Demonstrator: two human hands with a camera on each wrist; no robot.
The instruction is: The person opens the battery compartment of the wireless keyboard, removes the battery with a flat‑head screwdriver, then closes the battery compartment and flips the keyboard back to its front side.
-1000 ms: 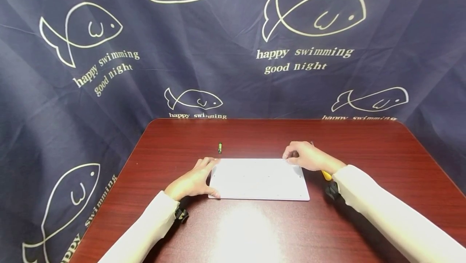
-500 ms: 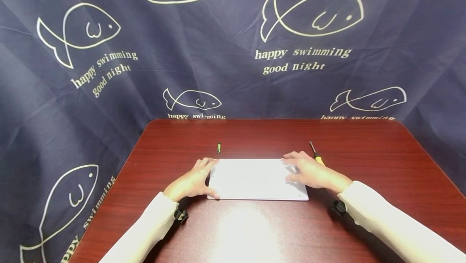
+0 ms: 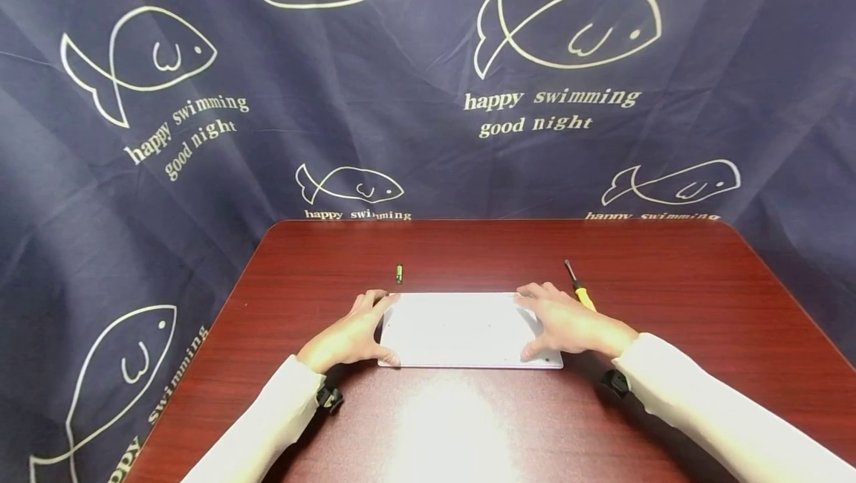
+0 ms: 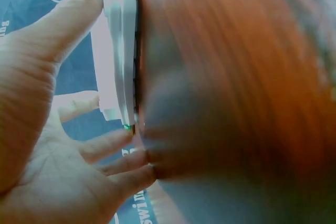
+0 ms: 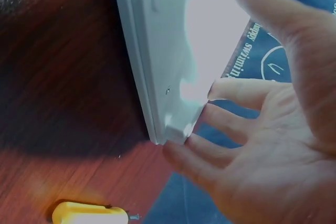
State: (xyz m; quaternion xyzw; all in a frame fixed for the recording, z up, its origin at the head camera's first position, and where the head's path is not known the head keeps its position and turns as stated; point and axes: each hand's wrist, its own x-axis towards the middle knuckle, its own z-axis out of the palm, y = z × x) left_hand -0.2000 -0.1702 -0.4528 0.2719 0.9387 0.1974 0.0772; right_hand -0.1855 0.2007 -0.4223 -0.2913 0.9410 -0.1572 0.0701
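Observation:
A white keyboard (image 3: 461,327) lies back side up on the table, with small screws in its back. My left hand (image 3: 351,333) holds its left end, the thumb at the near edge and the fingers at the far edge. At the other end my right hand (image 3: 568,323) grips it, thumb on the back near the front and fingertips along the far edge. The right wrist view shows the keyboard's corner (image 5: 163,98) with screws, fingertips touching its side. Dark gaps like those between keys show under the keyboard (image 4: 123,51) in the left wrist view.
Beyond the keyboard's left part lies a small green battery (image 3: 399,273). A screwdriver with a yellow handle (image 3: 584,299) lies just past my right hand. The reddish-brown table (image 3: 321,260) ends at a dark blue curtain (image 3: 428,96) with fish drawings.
My right hand has come from the keyboard's far right edge towards me and spread over its right end, thumb now near the front. The screwdriver is uncovered. The left hand stays in place.

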